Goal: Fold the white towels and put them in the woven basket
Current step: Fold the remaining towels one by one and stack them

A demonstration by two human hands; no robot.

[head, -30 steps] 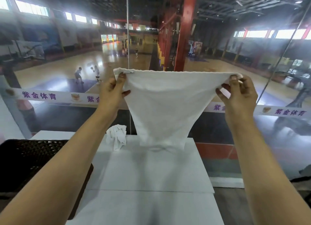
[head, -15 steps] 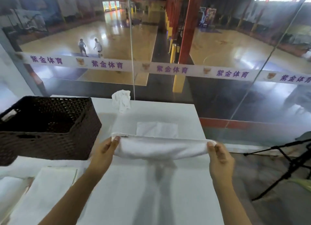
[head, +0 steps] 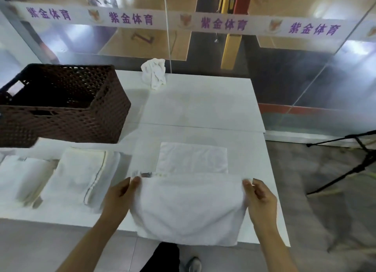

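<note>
Your left hand [head: 120,196] pinches the top left corner of a white towel [head: 189,208], fingers [head: 134,181] curled on the hem; your right hand [head: 261,198] pinches the top right corner the same way. The towel sags between both hands, its lower part draped over the near edge of the white counter [head: 203,100]. Just beyond it, flat on the counter, lies a small folded towel [head: 193,157]. Left of your left hand sits a folded towel with a grey stripe [head: 81,176], and another folded stack [head: 22,176] lies beside that at the far left, blurred. The woven basket [head: 67,109], dark brown, stands on the counter's left side behind those stacks; can't tell what's inside. A crumpled white towel [head: 154,73] sits at the far edge by the glass wall [head: 284,72]. A black tripod leg [head: 350,162] stands on the floor to the right.
</note>
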